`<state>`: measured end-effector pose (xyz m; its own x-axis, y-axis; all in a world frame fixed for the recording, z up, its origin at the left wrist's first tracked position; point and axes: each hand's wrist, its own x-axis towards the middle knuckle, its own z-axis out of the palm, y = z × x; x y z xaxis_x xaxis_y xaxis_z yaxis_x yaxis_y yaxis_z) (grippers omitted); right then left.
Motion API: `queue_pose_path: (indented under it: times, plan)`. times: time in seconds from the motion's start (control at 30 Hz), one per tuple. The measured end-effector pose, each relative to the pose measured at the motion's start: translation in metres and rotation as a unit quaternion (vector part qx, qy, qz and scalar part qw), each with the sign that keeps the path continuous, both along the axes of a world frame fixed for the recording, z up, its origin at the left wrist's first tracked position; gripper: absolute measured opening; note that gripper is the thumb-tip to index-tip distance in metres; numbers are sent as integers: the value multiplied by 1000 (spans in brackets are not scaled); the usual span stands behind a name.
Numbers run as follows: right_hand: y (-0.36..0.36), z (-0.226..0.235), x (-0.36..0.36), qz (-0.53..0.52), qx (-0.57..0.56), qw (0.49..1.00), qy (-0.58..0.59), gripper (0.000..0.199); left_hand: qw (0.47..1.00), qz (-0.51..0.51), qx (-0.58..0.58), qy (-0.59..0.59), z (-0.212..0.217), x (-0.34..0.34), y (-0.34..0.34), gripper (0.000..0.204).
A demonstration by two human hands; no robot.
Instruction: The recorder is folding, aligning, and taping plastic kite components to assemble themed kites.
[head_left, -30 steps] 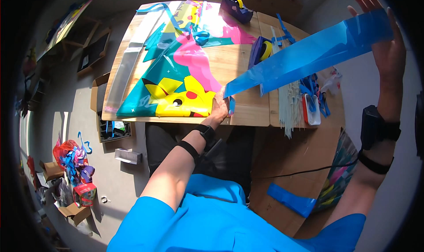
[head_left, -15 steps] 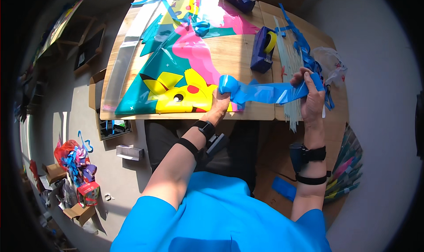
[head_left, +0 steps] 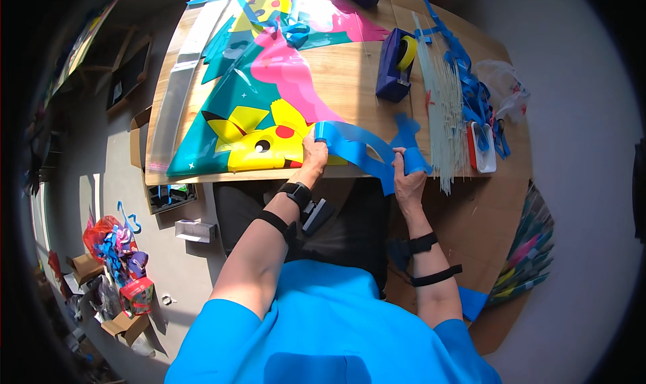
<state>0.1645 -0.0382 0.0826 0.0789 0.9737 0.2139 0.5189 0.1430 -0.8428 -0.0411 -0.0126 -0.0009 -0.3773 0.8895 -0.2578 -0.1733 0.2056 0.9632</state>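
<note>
A wide blue ribbon [head_left: 367, 160] hangs in loose loops between my two hands in front of the table edge. Its left end is gripped by my left hand [head_left: 314, 158], which is closed over the near corner of a kite-like plastic sheet [head_left: 225, 118]. That sheet is teal and pink with a yellow cartoon animal. My right hand [head_left: 408, 181] is closed around a folded part of the ribbon, and a short length sticks up beyond the fingers. To the right of it lies a bundle of thin pale rods [head_left: 444, 108].
Two dark purple tape dispensers [head_left: 392, 71] stand at the back. More blue ribbon [head_left: 471, 88], a clear plastic bag [head_left: 503, 84] and a small red-and-white tray [head_left: 482, 147] lie at the right. On the floor at the left are a white box [head_left: 195, 231] and a colourful pile [head_left: 120, 249].
My right hand has moved left and down toward my left hand, so the stretched ribbon now sags in loops. The small tray has come into view where that hand was.
</note>
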Motion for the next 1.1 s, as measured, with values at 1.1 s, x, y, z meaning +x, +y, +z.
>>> queue_pose_path:
  times: [1.1]
  plan:
    - [10, -53, -10, 202, -42, 899, -386, 46, 983, -56, -10, 173, 9, -11, -27, 40]
